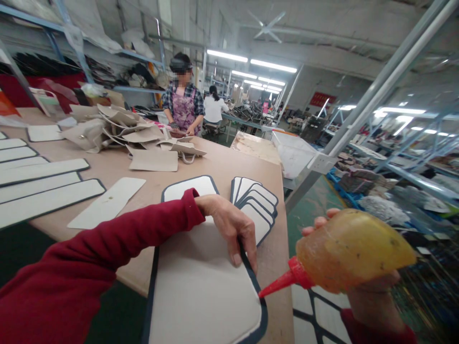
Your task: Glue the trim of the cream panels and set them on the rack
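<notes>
A large off-white panel [204, 291] with rounded corners and a dark border lies at the near edge of the table. My left hand [233, 227] reaches across it, thumb and fingers pinched on its right border. In my right hand [375, 286] is a squeeze bottle [353, 251] of yellowish liquid, tilted with its red nozzle [278, 283] pointing down to the left. The nozzle tip meets the panel's border near its right corner, below my left fingers. Just beyond my left hand lies a fanned stack of smaller dark-edged panels [256, 205].
Long dark-edged strips [46, 191] and a plain pale piece [107, 203] lie on the table [222, 162] at left. Behind them is a heap of beige pieces [125, 129]. A person [183, 100] stands at the far side. A metal post [358, 114] slants at the right.
</notes>
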Tool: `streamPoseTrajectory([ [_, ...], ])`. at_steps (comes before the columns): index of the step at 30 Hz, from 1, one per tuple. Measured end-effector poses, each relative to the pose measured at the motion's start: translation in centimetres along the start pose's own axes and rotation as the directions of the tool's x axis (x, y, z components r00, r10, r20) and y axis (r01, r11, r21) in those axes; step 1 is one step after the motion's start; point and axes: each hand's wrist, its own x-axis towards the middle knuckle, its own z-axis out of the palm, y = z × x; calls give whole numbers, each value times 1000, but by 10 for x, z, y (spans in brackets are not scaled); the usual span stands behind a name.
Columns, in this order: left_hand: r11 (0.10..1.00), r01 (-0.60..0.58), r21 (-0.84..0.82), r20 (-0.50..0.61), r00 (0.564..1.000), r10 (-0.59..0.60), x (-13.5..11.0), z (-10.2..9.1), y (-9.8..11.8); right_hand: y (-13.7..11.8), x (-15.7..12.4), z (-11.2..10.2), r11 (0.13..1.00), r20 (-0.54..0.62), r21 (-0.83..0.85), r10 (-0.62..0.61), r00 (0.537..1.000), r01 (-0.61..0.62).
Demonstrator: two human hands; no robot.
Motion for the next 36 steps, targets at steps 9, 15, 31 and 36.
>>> streamPoseTrajectory([
  [9,997,69,47,68,995,-72,5,7,3,-8,0,18,1000,-22,-11,11,1000,-11],
  [15,999,33,30,76,996,-35,5,7,3,-7,-1,16,1000,-63,-7,27,998,-27],
  [31,995,4,102,80,997,-13,-6,-7,-17,-4,1,16,997,-137,-74,-28,990,18],
  [36,989,-20,146,22,1000,16,-18,-14,-27,-3,-2,11,992,-102,-111,-64,993,52],
])
